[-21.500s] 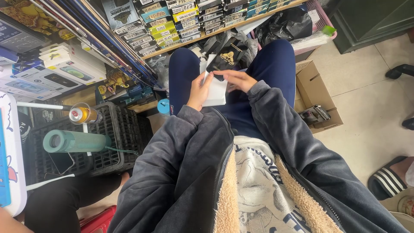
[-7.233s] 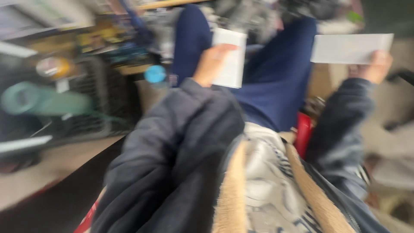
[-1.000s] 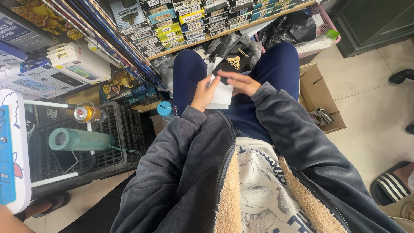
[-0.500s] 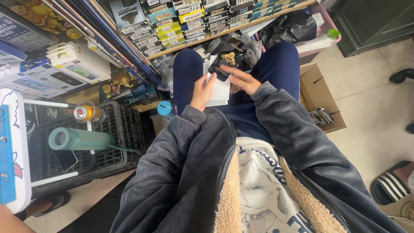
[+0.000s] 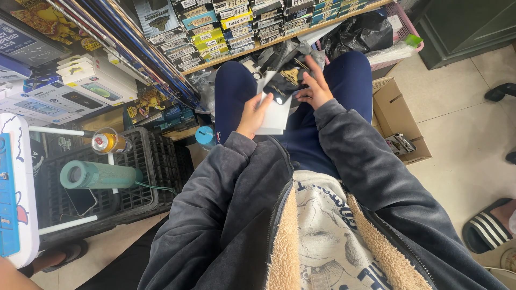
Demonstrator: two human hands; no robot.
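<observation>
White and flat, the paper sheet [image 5: 274,113] sits over your lap between your knees, its lower left edge pinched in your left hand [image 5: 252,114], whose fingers are curled onto it. Above it, partly overlapping the sheet's top edge, is a small black glossy packet [image 5: 286,83] with a gold mark on its face; your right hand [image 5: 316,88] grips it from the right, fingers spread along its upper side and thumb beneath. Both arms wear soft dark grey velour sleeves, and the open jacket shows a cream fleece lining over a grey printed top. Your navy trousers [image 5: 349,80] frame the two things. Ahead, a wooden shelf [image 5: 279,40] carries rows of slim boxed goods with coloured labels, and crumpled black plastic bags [image 5: 360,32] lie beside a pink basket. To your right a brown cardboard box [image 5: 395,121] stands open on the pale tiled floor. To your left a black plastic crate [image 5: 156,177] bears a smooth green cylindrical bottle [image 5: 99,174] lying on its side and a metal can [image 5: 107,143].
</observation>
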